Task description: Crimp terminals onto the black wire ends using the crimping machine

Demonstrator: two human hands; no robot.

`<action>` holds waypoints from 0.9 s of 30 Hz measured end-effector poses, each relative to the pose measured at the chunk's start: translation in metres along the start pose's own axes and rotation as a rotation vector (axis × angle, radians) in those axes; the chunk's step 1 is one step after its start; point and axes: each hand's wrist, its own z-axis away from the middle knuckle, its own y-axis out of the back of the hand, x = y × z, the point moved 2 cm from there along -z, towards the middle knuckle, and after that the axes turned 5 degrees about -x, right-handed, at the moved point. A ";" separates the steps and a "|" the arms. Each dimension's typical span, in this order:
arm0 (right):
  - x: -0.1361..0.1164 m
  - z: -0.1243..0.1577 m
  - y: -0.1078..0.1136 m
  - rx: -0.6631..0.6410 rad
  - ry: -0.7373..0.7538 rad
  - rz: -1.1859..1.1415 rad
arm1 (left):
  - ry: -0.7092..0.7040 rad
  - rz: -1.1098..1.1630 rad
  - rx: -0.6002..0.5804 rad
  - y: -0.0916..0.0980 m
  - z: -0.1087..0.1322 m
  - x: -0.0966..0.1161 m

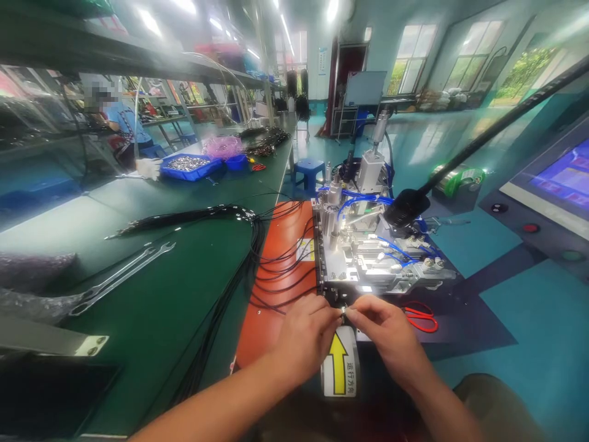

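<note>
My left hand [304, 331] and my right hand [390, 331] meet just in front of the machine [368, 245], fingertips pinched close together. Between them shows a small silver metal piece [343, 311], with my right thumb and forefinger on it. What my left fingers pinch is mostly hidden. Several thin black cables [288, 264] cross the orange plate [276, 245] to the machine's left edge. Below my fingertips is a white label with a yellow arrow [339, 362].
Red-handled scissors [421, 318] lie right of my right hand. On the green bench are wrenches [124, 276], a cable bundle [193, 216] and a blue tray [191, 167] of small metal parts. A control screen [561, 172] stands right. A person [126, 123] sits far left.
</note>
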 end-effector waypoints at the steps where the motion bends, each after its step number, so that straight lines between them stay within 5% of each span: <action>1: 0.000 -0.001 -0.001 0.012 0.009 -0.013 | -0.001 0.008 0.001 0.000 0.000 -0.001; 10: 0.007 0.003 -0.016 0.115 0.021 -0.147 | -0.035 0.036 -0.065 0.001 -0.002 0.002; 20: 0.000 0.008 0.024 -0.064 -0.149 0.036 | 0.031 -0.053 -0.086 0.000 0.000 0.003; 27: -0.014 0.000 0.019 -0.133 -0.074 0.160 | 0.022 -0.068 -0.076 0.001 -0.001 0.005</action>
